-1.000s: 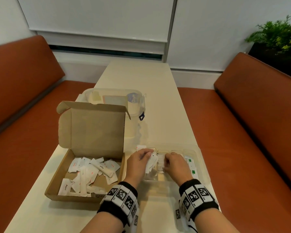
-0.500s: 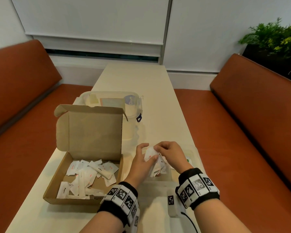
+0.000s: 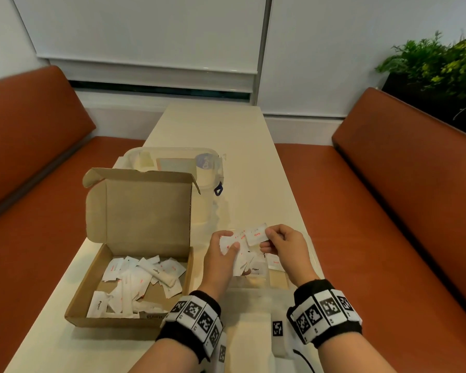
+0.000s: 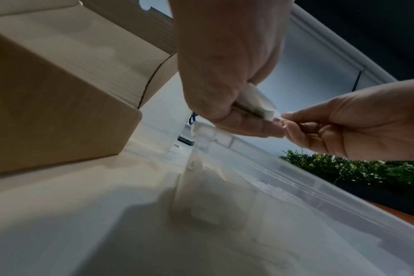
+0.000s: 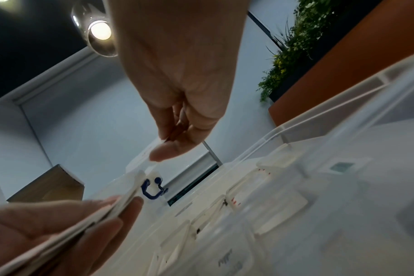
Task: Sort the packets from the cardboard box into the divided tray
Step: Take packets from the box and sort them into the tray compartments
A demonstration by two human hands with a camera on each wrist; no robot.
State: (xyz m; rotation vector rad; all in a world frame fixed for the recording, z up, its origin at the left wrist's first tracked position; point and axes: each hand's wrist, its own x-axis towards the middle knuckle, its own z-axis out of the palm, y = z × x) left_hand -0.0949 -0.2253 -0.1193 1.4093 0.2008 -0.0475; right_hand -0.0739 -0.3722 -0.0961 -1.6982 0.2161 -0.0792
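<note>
Left hand (image 3: 221,258) gripped a bunch of packets (image 3: 235,239) above the divided tray (image 3: 314,254); right hand (image 3: 285,244) fingers pinched one packet (image 3: 256,234) from it.

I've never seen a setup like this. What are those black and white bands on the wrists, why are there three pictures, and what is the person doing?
No machine here: a person works with bare hands. The patterned bands sit on the wrists, where small cameras are worn. One picture comes from a head camera looking down; the other two look along each hand. On the pale table stand an open cardboard box of white packets and a clear divided tray; a lidded clear container sits behind the box. The left hand grips a bunch of packets; the right hand pinches a single packet printed in red.
</note>
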